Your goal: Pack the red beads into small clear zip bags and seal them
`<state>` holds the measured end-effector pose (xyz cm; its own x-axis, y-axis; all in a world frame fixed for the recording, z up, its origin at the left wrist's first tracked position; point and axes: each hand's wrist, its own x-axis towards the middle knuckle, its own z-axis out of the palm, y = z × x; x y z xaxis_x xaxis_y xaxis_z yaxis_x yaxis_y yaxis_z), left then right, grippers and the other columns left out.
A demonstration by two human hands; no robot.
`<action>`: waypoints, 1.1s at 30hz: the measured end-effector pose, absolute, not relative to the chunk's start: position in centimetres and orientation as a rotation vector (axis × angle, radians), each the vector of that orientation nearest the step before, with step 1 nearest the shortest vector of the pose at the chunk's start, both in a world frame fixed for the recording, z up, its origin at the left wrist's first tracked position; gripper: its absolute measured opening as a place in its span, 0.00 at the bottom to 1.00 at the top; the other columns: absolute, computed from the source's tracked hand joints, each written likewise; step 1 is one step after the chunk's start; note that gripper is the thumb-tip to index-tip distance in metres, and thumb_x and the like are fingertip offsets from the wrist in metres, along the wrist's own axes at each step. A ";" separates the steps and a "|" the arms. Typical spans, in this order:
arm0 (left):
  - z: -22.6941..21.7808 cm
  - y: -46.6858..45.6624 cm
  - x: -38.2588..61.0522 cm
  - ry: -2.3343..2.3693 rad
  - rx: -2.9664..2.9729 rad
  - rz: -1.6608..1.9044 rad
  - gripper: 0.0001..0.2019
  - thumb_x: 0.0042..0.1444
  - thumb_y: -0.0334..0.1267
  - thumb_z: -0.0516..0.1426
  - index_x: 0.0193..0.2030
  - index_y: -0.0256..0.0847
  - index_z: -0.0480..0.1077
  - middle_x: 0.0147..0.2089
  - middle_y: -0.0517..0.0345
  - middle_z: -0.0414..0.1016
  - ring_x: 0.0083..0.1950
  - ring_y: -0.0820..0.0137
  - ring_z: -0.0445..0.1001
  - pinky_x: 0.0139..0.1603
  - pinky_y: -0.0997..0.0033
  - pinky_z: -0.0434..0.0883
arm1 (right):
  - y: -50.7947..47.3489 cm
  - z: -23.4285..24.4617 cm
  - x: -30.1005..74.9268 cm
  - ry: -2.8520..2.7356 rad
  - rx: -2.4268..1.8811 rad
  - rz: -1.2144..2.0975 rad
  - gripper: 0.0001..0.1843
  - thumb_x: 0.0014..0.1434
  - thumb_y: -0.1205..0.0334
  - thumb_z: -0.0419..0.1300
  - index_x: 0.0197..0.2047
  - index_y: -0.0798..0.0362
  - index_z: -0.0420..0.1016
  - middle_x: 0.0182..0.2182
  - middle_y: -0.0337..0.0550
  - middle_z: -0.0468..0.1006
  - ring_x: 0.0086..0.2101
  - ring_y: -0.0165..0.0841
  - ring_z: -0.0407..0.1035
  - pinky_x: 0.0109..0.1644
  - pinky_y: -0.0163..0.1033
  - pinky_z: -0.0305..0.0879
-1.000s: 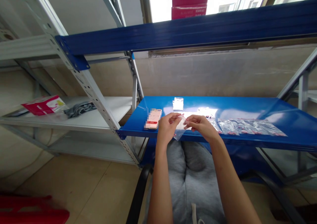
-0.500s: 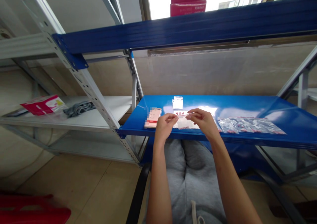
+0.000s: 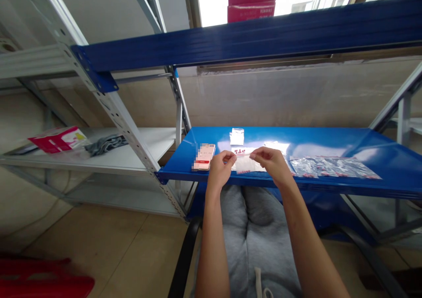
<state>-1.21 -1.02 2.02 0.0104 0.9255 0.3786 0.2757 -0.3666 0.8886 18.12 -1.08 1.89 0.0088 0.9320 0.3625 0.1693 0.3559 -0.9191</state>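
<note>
A small clear zip bag (image 3: 244, 163) with a red line along its top hangs between my hands at the front edge of the blue shelf. My left hand (image 3: 221, 166) pinches its upper left corner. At the upper right corner, the thumb and fingers of my right hand (image 3: 269, 161) are closed on it. Small red pieces show at the bottom of the bag, too small to name. Just behind it, several loose red pieces (image 3: 239, 151) lie on a white surface, partly hidden by the bag.
A phone (image 3: 205, 156) lies left of my hands. A stack of small clear bags (image 3: 237, 136) sits farther back. To the right, filled clear bags (image 3: 332, 166) overlap in a row. A blue beam (image 3: 244, 38) crosses above the blue shelf (image 3: 313, 135).
My right fingers have shifted slightly along the bag's top edge, from near the middle to the right corner. The left hand keeps its pinch almost in place.
</note>
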 end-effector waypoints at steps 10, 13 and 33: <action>2.6 -1.6 -0.8 1.077 1.577 1.343 0.10 0.58 0.44 0.63 0.39 0.39 0.78 0.39 0.53 0.82 0.44 0.63 0.80 0.48 0.67 0.73 | -2.2 3.2 17.8 -1.478 -0.996 0.936 0.18 0.56 0.44 0.67 0.34 0.52 0.77 0.29 0.43 0.79 0.27 0.31 0.66 0.29 0.36 0.59; 2.7 -1.6 -0.6 1.074 1.576 1.358 0.10 0.58 0.45 0.62 0.37 0.39 0.78 0.37 0.54 0.82 0.42 0.64 0.80 0.46 0.68 0.73 | -2.4 3.5 17.5 -1.478 -0.961 1.021 0.19 0.56 0.44 0.67 0.38 0.52 0.77 0.31 0.44 0.80 0.30 0.33 0.70 0.29 0.35 0.59; 2.0 -1.2 0.2 1.048 1.588 1.364 0.11 0.57 0.44 0.63 0.38 0.38 0.81 0.38 0.52 0.83 0.41 0.63 0.79 0.44 0.67 0.73 | -2.2 3.3 17.2 -1.623 -0.942 0.928 0.18 0.58 0.46 0.66 0.35 0.54 0.78 0.28 0.43 0.80 0.30 0.35 0.74 0.38 0.40 0.69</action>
<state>0.24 -1.18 2.02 0.0843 0.9332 0.3492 0.0970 -0.3565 0.9292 17.21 -2.17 3.33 -0.1952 0.9071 0.3729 0.1388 0.4020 -0.9051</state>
